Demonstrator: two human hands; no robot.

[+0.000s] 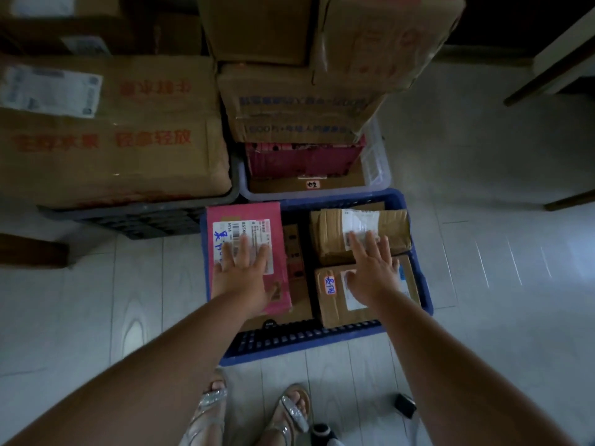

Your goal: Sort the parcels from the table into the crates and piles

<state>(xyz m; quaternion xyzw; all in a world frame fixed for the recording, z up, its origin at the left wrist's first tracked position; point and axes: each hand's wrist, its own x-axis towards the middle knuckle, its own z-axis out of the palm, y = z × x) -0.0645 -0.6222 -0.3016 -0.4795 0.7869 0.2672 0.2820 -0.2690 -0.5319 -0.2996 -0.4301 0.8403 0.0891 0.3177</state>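
Note:
A blue crate [415, 252] stands on the floor in front of my feet with several parcels in it. My left hand [243, 275] lies flat with spread fingers on a pink parcel [248, 214] with a white label, at the crate's left side. My right hand [373, 272] is spread flat over two brown parcels: a tape-wrapped one [376, 220] at the back right and a box with an orange sticker [331, 304] in front of it. More brown parcels sit in the gap between them.
Behind the blue crate a clear bin [376, 169] holds a pink box under stacked cartons [289, 101]. A large carton with red print [112, 146] sits on a dark crate [138, 220] at the left. Tiled floor lies open to the right; table legs [566, 204] stand there.

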